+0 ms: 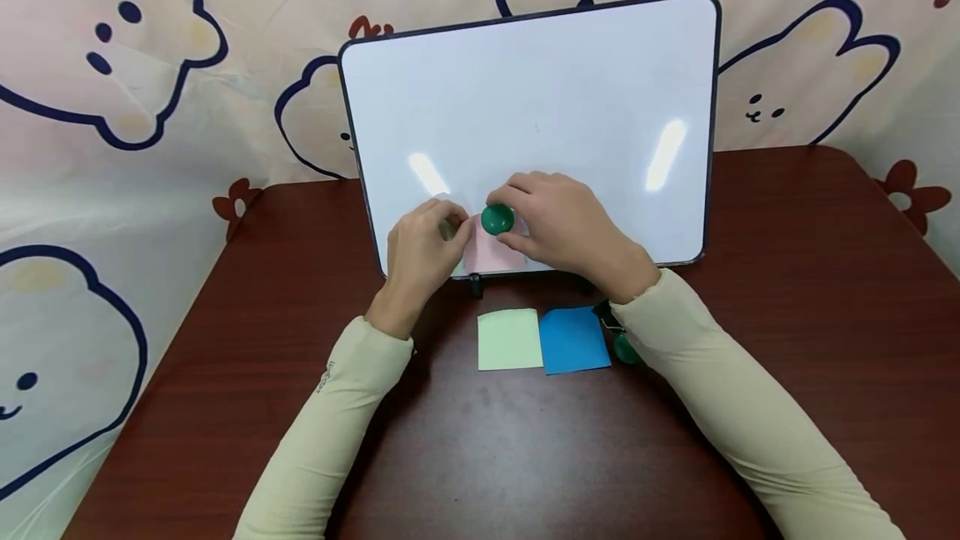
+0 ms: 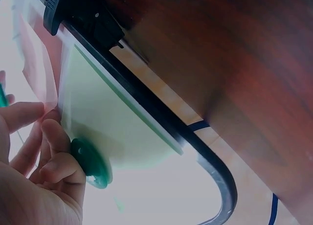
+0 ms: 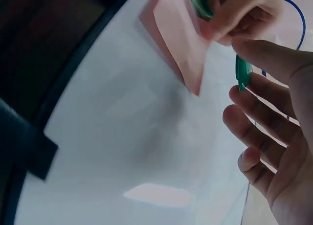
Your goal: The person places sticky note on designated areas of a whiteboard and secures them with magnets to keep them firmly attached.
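Note:
A whiteboard (image 1: pixel 547 98) leans upright at the back of a dark wooden table. My left hand (image 1: pixel 425 244) pinches the upper left edge of a pink sticky note (image 1: pixel 491 258) at the board's lower part. Between thumb and fingers, my right hand (image 1: pixel 562 219) holds a round green magnet (image 1: pixel 497 219) in front of that note. The left wrist view shows a pale green sticky note (image 2: pixel 122 117) on the board, with another green magnet (image 2: pixel 93 164) on it beside my left fingers. In the right wrist view, the pink note's lower part stands away from the board.
On the table before the board lie a light green sticky note (image 1: pixel 510 340) and a blue sticky note (image 1: pixel 575 342), side by side. A green magnet (image 1: pixel 625 348) is partly hidden by my right sleeve. A black clip (image 1: pixel 476 286) sits at the board's bottom edge.

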Tool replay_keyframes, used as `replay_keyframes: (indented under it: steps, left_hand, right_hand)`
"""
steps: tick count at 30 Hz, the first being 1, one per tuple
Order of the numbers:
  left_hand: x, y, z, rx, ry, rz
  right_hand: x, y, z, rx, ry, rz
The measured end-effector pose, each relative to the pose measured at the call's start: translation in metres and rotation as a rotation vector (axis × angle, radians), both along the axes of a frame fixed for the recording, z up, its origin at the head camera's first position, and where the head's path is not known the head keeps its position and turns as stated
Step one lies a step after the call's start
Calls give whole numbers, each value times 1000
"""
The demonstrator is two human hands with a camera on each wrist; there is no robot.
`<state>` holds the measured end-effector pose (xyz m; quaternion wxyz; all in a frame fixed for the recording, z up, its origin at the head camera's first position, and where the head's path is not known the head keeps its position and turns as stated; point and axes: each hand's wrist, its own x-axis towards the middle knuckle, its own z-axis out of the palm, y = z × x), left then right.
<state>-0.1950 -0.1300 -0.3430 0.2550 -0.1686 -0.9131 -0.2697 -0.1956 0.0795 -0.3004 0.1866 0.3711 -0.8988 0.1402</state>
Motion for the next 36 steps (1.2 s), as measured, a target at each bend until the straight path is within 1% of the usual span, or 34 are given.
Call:
replay_keyframes:
  steps: [7,13,18,25,29,36]
  left_hand:
    - [0,-2,0,-13,4,-3]
    - [-1,-2,1,-16,8,11]
    - [-2,-1,0,-20,13,2]
    - [0,0,-1,-21,10,-3]
    - [0,0,-1,-20,9,-5]
    - [-1,0,-1,-25,3,4]
  right_hand:
    - [-7,-7,-11,-2,16,8]
    - [-10,-11,-14,-13,18,9]
    - [-11,-11,-16,-14,8,-10]
    - [-14,-10,-23,-15,23,-5]
    - [-14,-8,-22,-12,10,-3]
    - [-10,-1,-16,0,-34,-19]
